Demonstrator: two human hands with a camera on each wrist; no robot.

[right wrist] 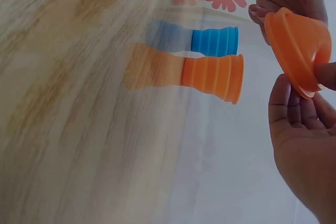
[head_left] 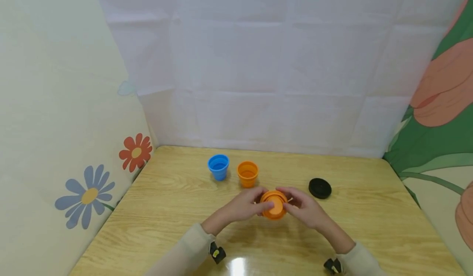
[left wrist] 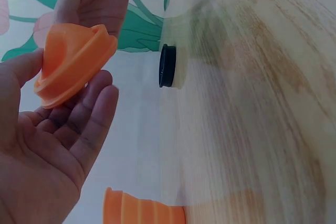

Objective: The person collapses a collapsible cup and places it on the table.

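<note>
An orange collapsible silicone cup point(head_left: 274, 206), partly folded, is held above the table between both hands. My left hand point(head_left: 244, 204) grips its left side, the thumb lying on the cup's base and the fingers underneath. From the other side my right hand point(head_left: 304, 208) pinches the rim, with its thumb near the base. In the left wrist view the folded cup point(left wrist: 73, 64) is tilted and its wall is dented inward. The right wrist view also shows the cup point(right wrist: 299, 48) slanted, a thumb pressing into it.
Behind the hands stand an upright orange cup point(head_left: 247, 174) and, to its left, a blue cup point(head_left: 219, 167), both expanded. A round black disc-like piece point(head_left: 320, 188) lies to the right on the wooden table point(head_left: 177, 185). A white cloth point(head_left: 236, 62) hangs at the table's back.
</note>
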